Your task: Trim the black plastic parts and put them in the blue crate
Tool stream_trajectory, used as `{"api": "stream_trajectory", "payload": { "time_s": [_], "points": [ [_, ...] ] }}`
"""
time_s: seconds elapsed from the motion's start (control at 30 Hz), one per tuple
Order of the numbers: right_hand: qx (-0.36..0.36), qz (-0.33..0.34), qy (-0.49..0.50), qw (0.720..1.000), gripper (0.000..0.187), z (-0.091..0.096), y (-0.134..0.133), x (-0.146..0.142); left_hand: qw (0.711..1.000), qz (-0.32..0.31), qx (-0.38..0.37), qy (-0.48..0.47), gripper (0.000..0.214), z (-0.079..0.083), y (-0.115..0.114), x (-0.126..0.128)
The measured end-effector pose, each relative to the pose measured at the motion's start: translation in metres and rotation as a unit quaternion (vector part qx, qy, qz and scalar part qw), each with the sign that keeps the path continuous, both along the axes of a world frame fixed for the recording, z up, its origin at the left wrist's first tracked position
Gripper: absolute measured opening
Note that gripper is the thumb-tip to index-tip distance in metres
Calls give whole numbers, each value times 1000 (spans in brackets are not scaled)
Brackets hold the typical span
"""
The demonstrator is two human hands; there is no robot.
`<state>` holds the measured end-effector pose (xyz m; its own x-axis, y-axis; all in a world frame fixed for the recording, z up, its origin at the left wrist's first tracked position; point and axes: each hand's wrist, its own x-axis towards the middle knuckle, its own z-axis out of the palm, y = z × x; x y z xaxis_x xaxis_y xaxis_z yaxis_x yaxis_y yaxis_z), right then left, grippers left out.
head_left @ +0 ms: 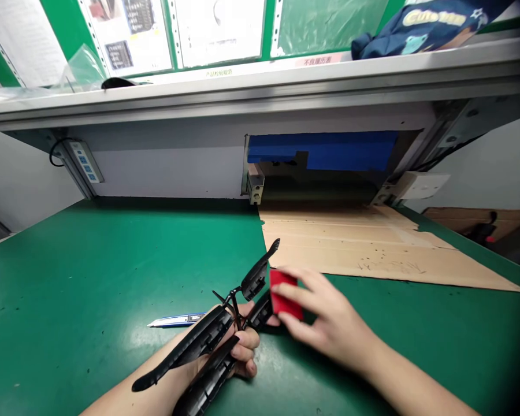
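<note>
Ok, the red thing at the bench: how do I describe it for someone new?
Start at the green workbench, on the side nearest the person. There, the left hand grips a spiky black plastic part, and the right hand is just beside it. Between the right hand's fingers sits a small red block, the only bright red thing near the hands.

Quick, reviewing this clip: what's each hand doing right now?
Left hand: closed, holding a black moulded plastic part.
Right hand: pinching, holding a red rectangular block.
</note>
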<state>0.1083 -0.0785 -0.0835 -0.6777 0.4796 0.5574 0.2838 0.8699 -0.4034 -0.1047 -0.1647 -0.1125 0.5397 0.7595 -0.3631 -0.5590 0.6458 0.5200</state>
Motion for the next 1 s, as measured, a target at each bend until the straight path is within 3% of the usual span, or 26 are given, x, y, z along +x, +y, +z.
{"api": "stream_trajectory", "payload": {
  "time_s": [0.07,0.1,0.2,0.23,0.27,0.3,0.43,0.5,0.57,0.7,0.77,0.9,1.0],
  "points": [
    [-156,-75,88,981,24,-3,10,3,1000,-21,-8,3,45,10,3,0],
    [-251,-86,156,952,26,-4,12,4,1000,-21,-6,9,46,13,5,0],
    [-481,-35,328,812,43,-5,5,-1,999,-7,-8,49,44,19,10,1],
    [-520,-22,350,779,44,-4,-1,-4,998,5,-13,69,41,19,11,2],
    [-539,-18,354,764,40,-3,-8,-7,996,23,-19,89,39,20,12,3],
    [-539,-17,345,769,35,-2,-15,-10,993,41,-26,106,37,20,12,5],
    [-472,24,210,856,23,2,-40,-21,988,67,-37,132,29,22,12,13],
    [-457,45,155,875,25,2,-45,-25,988,63,-32,139,25,23,10,16],
    [-435,11,152,887,27,1,-43,-27,987,59,-26,146,23,23,9,18],
    [-341,-132,189,911,27,1,-28,-20,989,47,-9,142,29,21,8,16],
    [-288,-158,197,924,23,3,-24,-14,991,39,-2,132,32,20,8,16],
    [-170,-101,176,964,14,2,-26,-10,992,28,5,123,37,15,6,18],
    [-133,-44,148,979,19,-2,-30,-14,995,-4,42,94,33,11,6,18]
  ]
}}
